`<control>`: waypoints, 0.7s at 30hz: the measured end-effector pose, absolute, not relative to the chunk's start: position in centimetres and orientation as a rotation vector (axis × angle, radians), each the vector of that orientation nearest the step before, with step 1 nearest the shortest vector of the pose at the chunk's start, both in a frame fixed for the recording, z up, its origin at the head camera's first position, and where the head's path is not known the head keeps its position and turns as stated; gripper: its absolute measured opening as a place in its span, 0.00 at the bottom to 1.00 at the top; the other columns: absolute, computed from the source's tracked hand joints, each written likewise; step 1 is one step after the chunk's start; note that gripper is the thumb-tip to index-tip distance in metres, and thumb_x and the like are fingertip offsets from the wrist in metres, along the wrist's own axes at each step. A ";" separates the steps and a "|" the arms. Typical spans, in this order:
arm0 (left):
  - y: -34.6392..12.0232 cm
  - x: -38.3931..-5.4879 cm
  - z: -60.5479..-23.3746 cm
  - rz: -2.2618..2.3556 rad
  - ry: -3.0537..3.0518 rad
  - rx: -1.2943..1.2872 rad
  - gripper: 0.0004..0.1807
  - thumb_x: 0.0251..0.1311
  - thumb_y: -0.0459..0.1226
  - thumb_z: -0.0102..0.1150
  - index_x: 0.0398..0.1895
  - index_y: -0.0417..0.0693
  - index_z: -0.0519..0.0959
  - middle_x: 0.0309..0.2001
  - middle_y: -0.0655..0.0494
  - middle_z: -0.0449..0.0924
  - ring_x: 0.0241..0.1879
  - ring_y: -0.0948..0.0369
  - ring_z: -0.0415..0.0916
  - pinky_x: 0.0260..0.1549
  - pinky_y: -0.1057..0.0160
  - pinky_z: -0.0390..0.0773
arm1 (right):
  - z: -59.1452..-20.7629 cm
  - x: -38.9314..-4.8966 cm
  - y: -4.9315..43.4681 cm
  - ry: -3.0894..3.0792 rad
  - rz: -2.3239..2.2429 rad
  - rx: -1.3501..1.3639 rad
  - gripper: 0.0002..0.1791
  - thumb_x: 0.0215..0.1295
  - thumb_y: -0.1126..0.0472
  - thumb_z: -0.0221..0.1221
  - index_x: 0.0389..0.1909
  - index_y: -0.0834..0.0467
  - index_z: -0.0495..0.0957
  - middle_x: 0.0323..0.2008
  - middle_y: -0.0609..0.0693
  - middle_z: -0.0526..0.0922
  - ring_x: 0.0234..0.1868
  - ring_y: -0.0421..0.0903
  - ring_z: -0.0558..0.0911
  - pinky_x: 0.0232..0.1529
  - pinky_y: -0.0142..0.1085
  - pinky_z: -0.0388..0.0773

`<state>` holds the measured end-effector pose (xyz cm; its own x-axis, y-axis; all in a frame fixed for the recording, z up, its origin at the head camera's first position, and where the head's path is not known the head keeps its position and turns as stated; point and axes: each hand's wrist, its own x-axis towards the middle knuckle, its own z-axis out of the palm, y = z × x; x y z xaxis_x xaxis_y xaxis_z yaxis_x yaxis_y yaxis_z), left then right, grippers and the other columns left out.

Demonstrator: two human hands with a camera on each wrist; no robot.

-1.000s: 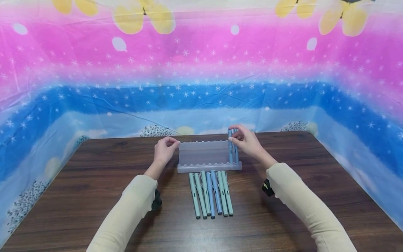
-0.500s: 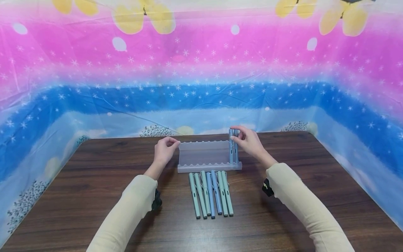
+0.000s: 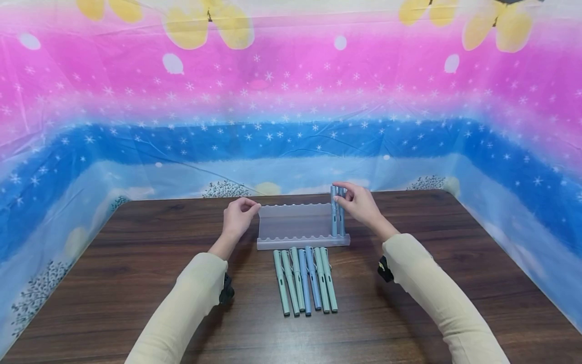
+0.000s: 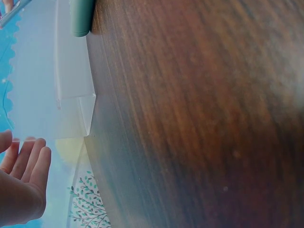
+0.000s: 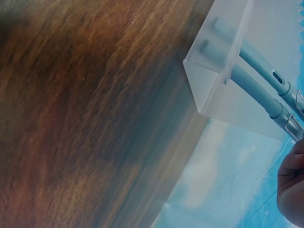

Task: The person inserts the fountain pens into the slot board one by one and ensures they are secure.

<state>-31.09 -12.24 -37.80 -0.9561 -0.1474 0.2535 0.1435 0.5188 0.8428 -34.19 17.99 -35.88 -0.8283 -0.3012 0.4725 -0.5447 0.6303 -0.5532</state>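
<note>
A translucent pen rack point(image 3: 293, 221) with scalloped edges stands in the middle of the table. At its upper left corner, my left hand point(image 3: 237, 218) pinches the rack between thumb and fingers. Two blue pens stand side by side in the rack's right end. My right hand point(image 3: 360, 205) holds the upper part of the inner blue pen point(image 3: 334, 225); the outer blue pen point(image 3: 342, 225) is partly covered by the fingers. In the right wrist view, the lower ends of both pens point(image 5: 254, 90) sit behind the rack's front lip, and the fingertips are mostly out of frame.
In front of the rack lies a row of several green pens point(image 3: 281, 283) and blue pens point(image 3: 304, 283), clips upward. The brown wooden table point(image 3: 159, 242) reaches a patterned cloth backdrop point(image 3: 291, 136) at the back and sides.
The inner blue pen has shifted slightly right, closer to the outer one, with my right hand still holding it. My left hand stays at the rack's corner, and the lying pens have not moved.
</note>
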 end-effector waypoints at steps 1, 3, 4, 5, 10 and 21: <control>-12.2 -31.1 -37.8 -1.409 -2.469 0.005 0.10 0.56 0.40 0.56 0.32 0.40 0.77 0.32 0.48 0.79 0.35 0.54 0.72 0.36 0.57 0.69 | -35.9 -34.2 18.0 -2.522 1.010 0.676 0.21 0.58 0.62 0.57 0.53 0.60 0.71 0.12 0.48 0.67 0.11 0.43 0.62 0.12 0.35 0.60; -12.2 -31.1 -37.8 -1.409 -2.469 0.006 0.10 0.56 0.40 0.56 0.32 0.40 0.77 0.32 0.48 0.79 0.34 0.54 0.72 0.35 0.57 0.69 | -35.8 -34.2 17.9 -2.532 0.996 0.670 0.20 0.58 0.62 0.57 0.53 0.60 0.71 0.12 0.48 0.67 0.12 0.43 0.63 0.13 0.35 0.60; -12.2 -31.1 -37.8 -1.411 -2.469 0.005 0.10 0.56 0.40 0.56 0.32 0.40 0.77 0.32 0.48 0.79 0.34 0.54 0.72 0.35 0.57 0.69 | -35.8 -34.2 17.9 -2.538 0.987 0.667 0.21 0.58 0.62 0.57 0.53 0.60 0.71 0.12 0.48 0.67 0.12 0.44 0.63 0.13 0.35 0.60; -12.2 -31.1 -37.8 -1.412 -2.469 0.006 0.10 0.56 0.40 0.56 0.32 0.40 0.77 0.32 0.48 0.79 0.34 0.54 0.72 0.35 0.57 0.69 | -35.7 -34.2 17.8 -2.546 0.980 0.664 0.21 0.58 0.61 0.57 0.53 0.59 0.71 0.12 0.48 0.67 0.12 0.44 0.63 0.13 0.35 0.61; -12.2 -31.1 -38.0 -1.423 -2.466 -0.001 0.09 0.57 0.39 0.56 0.32 0.40 0.77 0.32 0.48 0.78 0.34 0.54 0.72 0.33 0.57 0.69 | -35.6 -34.3 17.7 -2.567 0.953 0.651 0.21 0.59 0.60 0.57 0.53 0.59 0.71 0.12 0.48 0.67 0.12 0.44 0.63 0.14 0.35 0.61; -12.2 -31.1 -37.9 -1.425 -2.462 -0.007 0.09 0.56 0.38 0.56 0.33 0.40 0.77 0.32 0.47 0.79 0.35 0.54 0.72 0.34 0.57 0.70 | -35.8 -34.4 17.7 -2.586 0.961 0.635 0.21 0.59 0.60 0.57 0.54 0.58 0.70 0.11 0.48 0.67 0.11 0.45 0.62 0.14 0.36 0.60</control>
